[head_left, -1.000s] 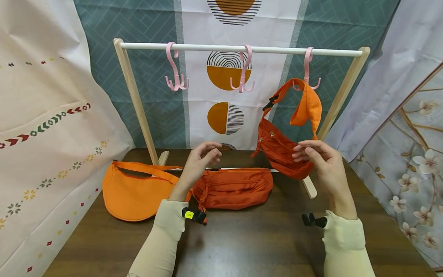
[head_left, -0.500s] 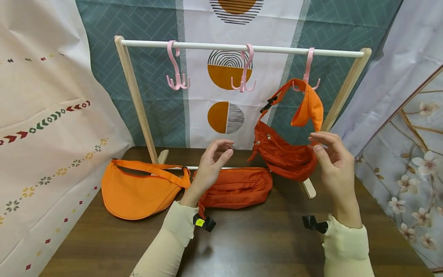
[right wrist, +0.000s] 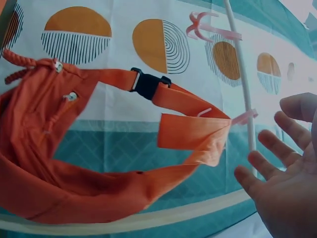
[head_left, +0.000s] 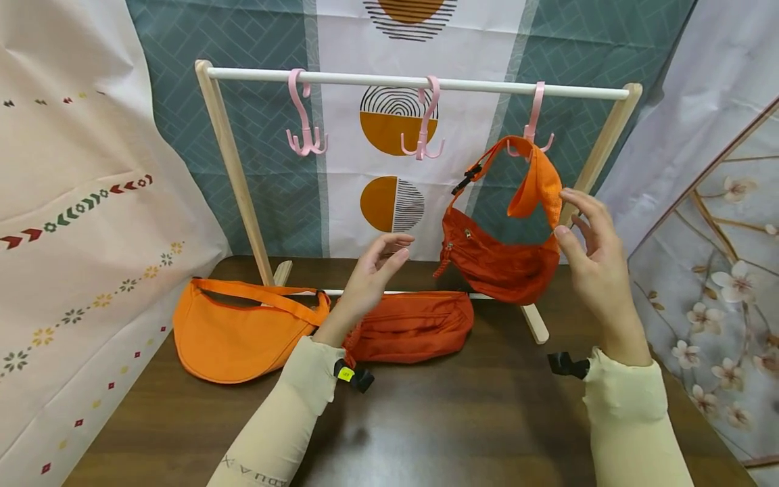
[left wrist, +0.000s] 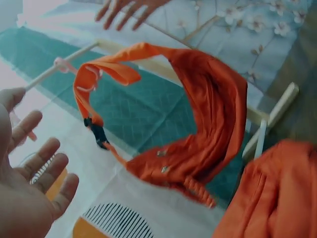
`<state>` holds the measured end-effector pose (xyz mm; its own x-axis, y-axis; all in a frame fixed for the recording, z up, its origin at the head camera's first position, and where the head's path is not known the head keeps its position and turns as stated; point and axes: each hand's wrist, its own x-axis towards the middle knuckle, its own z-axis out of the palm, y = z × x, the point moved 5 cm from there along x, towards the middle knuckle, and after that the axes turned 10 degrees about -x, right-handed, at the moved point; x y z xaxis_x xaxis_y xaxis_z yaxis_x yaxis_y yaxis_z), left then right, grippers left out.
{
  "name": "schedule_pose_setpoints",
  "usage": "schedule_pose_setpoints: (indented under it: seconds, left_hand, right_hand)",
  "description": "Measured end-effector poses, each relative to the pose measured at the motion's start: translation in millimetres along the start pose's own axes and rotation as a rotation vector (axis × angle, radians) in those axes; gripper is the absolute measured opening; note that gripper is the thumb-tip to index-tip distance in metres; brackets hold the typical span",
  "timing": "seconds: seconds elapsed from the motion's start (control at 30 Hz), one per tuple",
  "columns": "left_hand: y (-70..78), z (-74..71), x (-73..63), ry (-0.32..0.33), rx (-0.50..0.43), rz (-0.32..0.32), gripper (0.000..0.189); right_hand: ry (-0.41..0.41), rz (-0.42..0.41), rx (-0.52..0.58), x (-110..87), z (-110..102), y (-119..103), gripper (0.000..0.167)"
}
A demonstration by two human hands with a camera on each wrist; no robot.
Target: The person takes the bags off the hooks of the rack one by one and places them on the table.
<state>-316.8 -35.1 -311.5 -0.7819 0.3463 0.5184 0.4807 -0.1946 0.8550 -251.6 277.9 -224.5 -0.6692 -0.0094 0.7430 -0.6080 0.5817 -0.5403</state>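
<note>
A rust-red waist bag (head_left: 502, 264) hangs by its orange strap (head_left: 548, 182) from the right pink hook (head_left: 535, 111). Its black buckle (right wrist: 147, 84) is fastened, and a loose strap end folds down inside the loop. My right hand (head_left: 599, 267) is raised beside the strap's right side, its fingers apart and relaxed; the right wrist view shows the hand separate from the strap. Holding nothing, my left hand (head_left: 372, 270) hovers left of the hanging bag with fingers loosely bent. Behind that hand, a second rust-red waist bag (head_left: 420, 328) lies on the table, its left end partly hidden.
A bright orange crescent bag (head_left: 234, 345) lies at the left of the brown table (head_left: 450, 419). The wooden rack (head_left: 234, 169) carries a white rail (head_left: 371, 80) with two further pink hooks, left (head_left: 306, 128) and middle (head_left: 426, 125). Patterned cloths hang behind and at both sides.
My right hand has moved up and right, from in front of the hanging bag to beside its strap. My left hand has shifted right and slightly up. The hanging bag has swung slightly.
</note>
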Motion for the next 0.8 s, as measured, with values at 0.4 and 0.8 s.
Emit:
schedule_pose_setpoints:
  seconds: [0.4,0.8]
  left_hand:
    - [19.6,-17.3,29.2,-0.13,0.112,0.04,0.047]
    - [72.5,-12.3,70.9,-0.164,0.272,0.1,0.04]
  right_hand:
    - [-0.068,-0.026,-0.049,35.2,-13,4,0.058]
    - [-0.115,0.014,-0.062,74.5,-20,-2,0.059]
